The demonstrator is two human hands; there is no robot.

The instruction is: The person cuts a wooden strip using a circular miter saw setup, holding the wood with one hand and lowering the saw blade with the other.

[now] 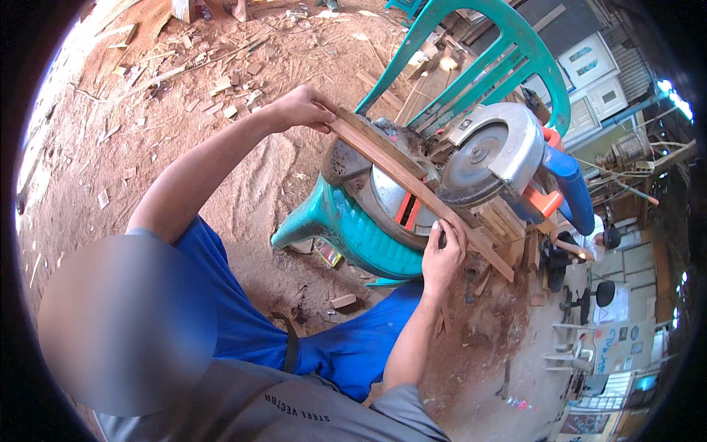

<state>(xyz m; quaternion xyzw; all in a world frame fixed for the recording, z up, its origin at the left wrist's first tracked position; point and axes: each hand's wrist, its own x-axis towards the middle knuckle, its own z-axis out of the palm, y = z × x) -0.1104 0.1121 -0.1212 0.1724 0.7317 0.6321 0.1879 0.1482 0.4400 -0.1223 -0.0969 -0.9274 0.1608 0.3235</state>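
A long, narrow wooden strip (398, 174) lies slantwise across the round base of a miter saw (508, 140). My left hand (304, 109) pinches its far left end between thumb and fingers. My right hand (445, 254) grips the strip farther along, near the blade, with the fingers bent against it. Above the strip stands the raised circular blade (479, 153), under a grey metal guard. The saw's base rests on the seat of a green plastic chair (353, 228). Whether the blade is spinning, I cannot tell.
Wood offcuts (228, 88) and sawdust cover the ground at the upper left. Several short wood pieces (504, 225) are stacked right of the saw. An orange handle (543, 200) and a blue motor (571, 180) jut rightward. Another person (582, 247) sits at the far right.
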